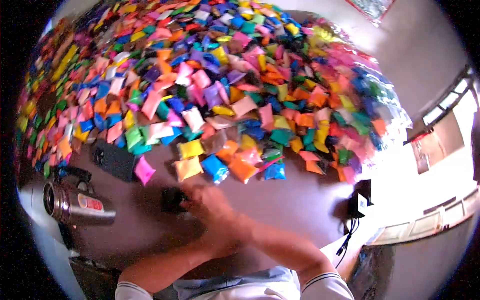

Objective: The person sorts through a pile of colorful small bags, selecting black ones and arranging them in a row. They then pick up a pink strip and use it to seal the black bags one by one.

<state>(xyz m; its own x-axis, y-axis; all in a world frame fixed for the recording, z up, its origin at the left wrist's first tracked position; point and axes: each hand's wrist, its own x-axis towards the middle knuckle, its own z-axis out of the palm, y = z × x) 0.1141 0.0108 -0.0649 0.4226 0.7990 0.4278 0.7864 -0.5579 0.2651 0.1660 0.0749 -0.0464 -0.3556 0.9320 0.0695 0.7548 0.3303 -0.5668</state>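
My right hand point(207, 202) reaches leftward over the brown table point(290, 207). Its fingers are blurred beside a small black object point(173, 200); whether they grip it is unclear. My left hand point(224, 239) overlaps it near the wrist, its fingers hidden. Just beyond the hands lie an orange packet point(188, 169), a yellow packet point(190, 149) and a blue packet point(215, 168). A pink packet point(144, 170) rests against a dark flat case point(114, 161).
A large heap of colourful small packets point(200, 80) covers the table's far side. At the left, a steel flask point(80, 205) lies on its side. A black box with cables point(361, 204) stands near the right edge.
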